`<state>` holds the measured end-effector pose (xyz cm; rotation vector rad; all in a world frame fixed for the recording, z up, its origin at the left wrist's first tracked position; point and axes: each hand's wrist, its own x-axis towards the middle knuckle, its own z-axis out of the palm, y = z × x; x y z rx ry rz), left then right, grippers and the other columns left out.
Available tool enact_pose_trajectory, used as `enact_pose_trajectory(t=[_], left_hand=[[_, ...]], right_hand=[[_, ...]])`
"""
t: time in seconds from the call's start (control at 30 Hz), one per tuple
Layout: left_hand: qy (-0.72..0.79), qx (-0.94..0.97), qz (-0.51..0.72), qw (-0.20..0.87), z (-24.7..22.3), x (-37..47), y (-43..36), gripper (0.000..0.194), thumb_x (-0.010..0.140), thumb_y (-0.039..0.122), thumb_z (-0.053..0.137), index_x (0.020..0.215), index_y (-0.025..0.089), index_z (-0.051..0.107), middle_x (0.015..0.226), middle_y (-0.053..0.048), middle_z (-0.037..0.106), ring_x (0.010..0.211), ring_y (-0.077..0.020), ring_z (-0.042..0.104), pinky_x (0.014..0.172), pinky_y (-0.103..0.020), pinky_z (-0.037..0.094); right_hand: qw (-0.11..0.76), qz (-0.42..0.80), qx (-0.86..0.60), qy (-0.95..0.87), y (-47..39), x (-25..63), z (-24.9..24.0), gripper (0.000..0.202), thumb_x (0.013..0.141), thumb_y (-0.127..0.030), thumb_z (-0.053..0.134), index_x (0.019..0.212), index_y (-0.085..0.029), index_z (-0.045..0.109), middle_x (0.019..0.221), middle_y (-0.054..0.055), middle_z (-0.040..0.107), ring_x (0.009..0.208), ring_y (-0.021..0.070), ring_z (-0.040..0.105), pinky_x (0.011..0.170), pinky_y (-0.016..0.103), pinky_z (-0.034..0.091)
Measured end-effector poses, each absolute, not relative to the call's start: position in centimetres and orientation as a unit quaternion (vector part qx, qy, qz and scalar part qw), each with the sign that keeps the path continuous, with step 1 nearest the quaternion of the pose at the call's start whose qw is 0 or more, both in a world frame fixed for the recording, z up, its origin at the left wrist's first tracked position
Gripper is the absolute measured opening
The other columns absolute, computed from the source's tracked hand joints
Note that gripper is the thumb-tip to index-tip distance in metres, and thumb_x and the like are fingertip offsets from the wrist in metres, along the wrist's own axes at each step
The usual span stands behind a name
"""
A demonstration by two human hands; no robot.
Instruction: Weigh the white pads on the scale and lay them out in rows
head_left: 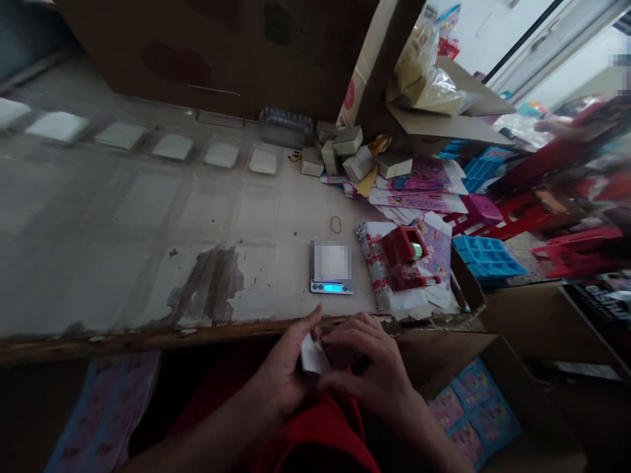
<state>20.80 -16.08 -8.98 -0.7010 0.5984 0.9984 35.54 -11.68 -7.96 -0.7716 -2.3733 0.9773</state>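
Observation:
Just below the front edge of the table, my left hand (288, 368) grips a small white stack, seemingly paper or cards (314, 355). My right hand (369, 358) is curled against the right side of the same stack, thumb at its lower end; some of its fingertips are hidden. Beyond my hands a small digital scale (331, 288) with a lit blue display sits on the table, bearing something white and blurred. A rubber band (336, 225) lies past the scale.
White stacks (221, 155) line the back of the worn table (266, 256). Small pale blocks (348, 141) are piled near printed sheets (419, 194). At right, a red tape dispenser (404, 256) rests on packaging. Below stands a cardboard box (537, 401) holding printed packs.

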Motion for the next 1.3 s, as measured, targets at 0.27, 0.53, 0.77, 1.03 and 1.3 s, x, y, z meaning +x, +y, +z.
enact_pose_trajectory(t=[0.27, 0.53, 0.77, 1.03, 1.3], left_hand=[[0.275, -0.315, 0.470, 0.777, -9.0, 21.2, -16.9, 0.035, 0.083, 0.027, 0.069, 0.058, 0.018, 0.046, 0.049, 0.000, 0.055, 0.047, -0.0121, 0.057, 0.052, -0.023, 0.047], [0.322, -0.289, 0.476, 0.765, -9.2, 21.1, -17.3, 0.035, 0.085, 0.034, 0.067, 0.061, 0.019, 0.046, 0.052, 0.001, 0.051, 0.048, -0.0118, 0.054, 0.052, -0.025, 0.048], [0.347, -0.273, 0.494, 0.749, -9.5, 21.3, -17.8, 0.035, 0.083, 0.033, 0.070, 0.063, 0.019, 0.045, 0.053, 0.003, 0.051, 0.047, -0.0122, 0.055, 0.050, -0.025, 0.048], [0.293, -0.274, 0.471, 0.786, -9.3, 21.0, -17.5, 0.034, 0.088, 0.044, 0.062, 0.081, 0.010, 0.059, 0.069, -0.008, 0.065, 0.062, -0.0181, 0.064, 0.061, -0.031, 0.054], [0.354, -0.289, 0.456, 0.764, -9.3, 20.9, -16.9, 0.034, 0.081, 0.040, 0.070, 0.066, 0.020, 0.046, 0.053, 0.002, 0.052, 0.047, -0.0151, 0.055, 0.050, -0.029, 0.048]], right_hand=[[0.177, 0.405, -0.277, -0.853, -12.2, 35.8, -7.5, 0.040, 0.065, -0.039, 0.088, 0.099, -0.026, 0.072, 0.086, 0.000, 0.069, 0.081, 0.0184, 0.060, 0.078, 0.036, 0.042], [0.187, 0.473, -0.324, -0.798, -12.1, 35.8, -7.5, 0.034, 0.065, -0.043, 0.087, 0.092, -0.025, 0.075, 0.084, 0.000, 0.071, 0.079, 0.0163, 0.062, 0.074, 0.032, 0.045], [0.179, 0.572, -0.354, -0.718, -11.6, 36.2, -7.9, 0.030, 0.067, -0.039, 0.086, 0.089, -0.022, 0.076, 0.085, 0.002, 0.074, 0.077, 0.0162, 0.066, 0.071, 0.028, 0.051], [0.213, 0.547, -0.367, -0.722, -10.8, 36.8, -8.4, 0.009, 0.080, -0.027, 0.076, 0.087, -0.022, 0.078, 0.080, 0.002, 0.073, 0.074, 0.0146, 0.065, 0.070, 0.026, 0.050], [0.143, 0.676, -0.377, -0.616, -10.5, 36.1, -8.6, 0.028, 0.065, -0.035, 0.087, 0.085, -0.019, 0.077, 0.076, 0.002, 0.072, 0.068, 0.0162, 0.065, 0.063, 0.026, 0.054]])
